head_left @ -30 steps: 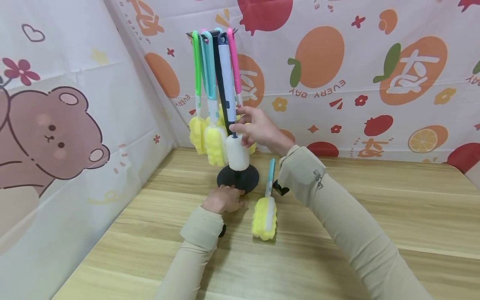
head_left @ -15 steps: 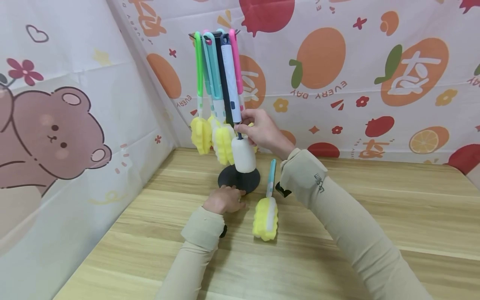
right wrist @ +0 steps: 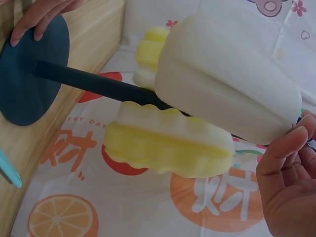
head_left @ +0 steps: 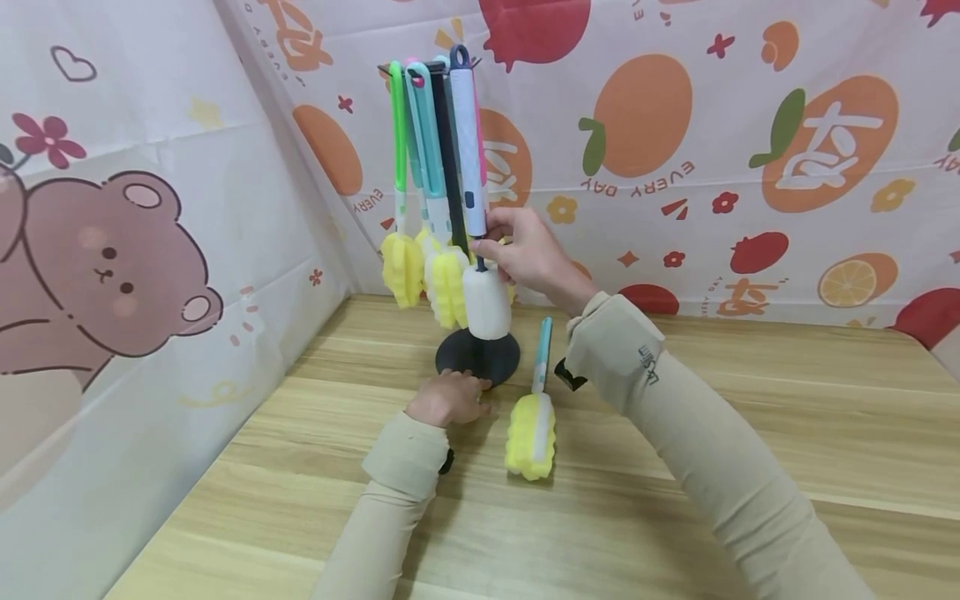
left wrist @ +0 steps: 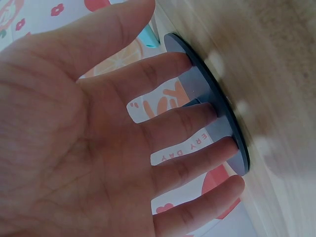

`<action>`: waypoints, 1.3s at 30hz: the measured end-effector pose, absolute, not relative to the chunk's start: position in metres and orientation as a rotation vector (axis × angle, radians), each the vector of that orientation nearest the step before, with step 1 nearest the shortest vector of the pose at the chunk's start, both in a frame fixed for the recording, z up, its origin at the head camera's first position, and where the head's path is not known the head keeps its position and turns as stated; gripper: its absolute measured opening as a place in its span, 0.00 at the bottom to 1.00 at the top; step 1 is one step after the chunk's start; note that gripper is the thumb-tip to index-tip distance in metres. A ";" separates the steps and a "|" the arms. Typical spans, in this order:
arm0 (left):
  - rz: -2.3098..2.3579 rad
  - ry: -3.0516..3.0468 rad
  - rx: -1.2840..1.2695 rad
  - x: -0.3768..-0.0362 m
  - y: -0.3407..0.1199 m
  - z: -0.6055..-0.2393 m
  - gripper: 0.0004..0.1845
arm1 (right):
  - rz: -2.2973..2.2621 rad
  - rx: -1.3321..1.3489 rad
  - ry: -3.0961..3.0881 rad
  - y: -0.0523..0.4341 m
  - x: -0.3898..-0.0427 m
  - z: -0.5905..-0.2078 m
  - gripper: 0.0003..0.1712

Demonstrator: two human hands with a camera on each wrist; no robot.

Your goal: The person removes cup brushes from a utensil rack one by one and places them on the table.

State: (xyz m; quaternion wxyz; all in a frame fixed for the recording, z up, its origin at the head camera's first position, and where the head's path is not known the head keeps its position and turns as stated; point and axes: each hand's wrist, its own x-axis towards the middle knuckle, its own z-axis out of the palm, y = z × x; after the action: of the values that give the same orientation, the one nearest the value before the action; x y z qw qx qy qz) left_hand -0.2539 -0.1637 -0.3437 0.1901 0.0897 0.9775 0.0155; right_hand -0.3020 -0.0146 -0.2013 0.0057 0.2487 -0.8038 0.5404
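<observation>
A black stand with a round base [head_left: 480, 358] carries several hanging sponge brushes with green, teal and pink handles. My right hand [head_left: 486, 247] pinches the white-sponge brush [head_left: 487, 302] at its neck, just above the sponge, and holds it upright against the pole. Its navy loop [head_left: 459, 57] sits above the rack's top. The right wrist view shows the white sponge [right wrist: 227, 96], a yellow sponge [right wrist: 168, 143] and the pole [right wrist: 98, 84]. My left hand [head_left: 465, 392] lies flat, its straight fingers [left wrist: 197, 118] pressing on the base [left wrist: 217, 106].
A yellow sponge brush with a teal handle [head_left: 531, 421] lies on the wooden table [head_left: 750, 400], just right of the stand's base. Printed cloth walls close in the left [head_left: 112, 250] and back [head_left: 712, 150].
My right hand has raised the white-sponge brush, so its loop has gone from level with the other handles' tops to above the rack top. The left hand has stayed on the base.
</observation>
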 end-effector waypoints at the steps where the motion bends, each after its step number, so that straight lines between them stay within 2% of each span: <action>1: 0.044 2.746 0.252 -0.254 -0.164 -0.344 0.28 | 1.692 0.776 -2.519 -0.014 -0.302 -0.202 0.14; 9: 0.045 2.745 0.246 -0.253 -0.164 -0.345 0.28 | 1.679 0.814 -2.508 -0.010 -0.302 -0.209 0.11; 23: 0.042 2.753 0.249 -0.254 -0.165 -0.344 0.29 | 1.662 0.765 -2.576 0.004 -0.304 -0.230 0.16; 39: 0.024 2.748 0.257 -0.253 -0.164 -0.342 0.29 | 1.669 0.713 -2.570 0.014 -0.304 -0.239 0.15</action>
State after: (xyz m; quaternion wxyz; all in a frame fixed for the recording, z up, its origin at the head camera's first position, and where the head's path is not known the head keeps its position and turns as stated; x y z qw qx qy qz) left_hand -0.2535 -0.1644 -0.3423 0.1896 0.0913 0.9776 0.0087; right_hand -0.3042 0.0136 -0.2391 -0.0021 0.2266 -0.8168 0.5305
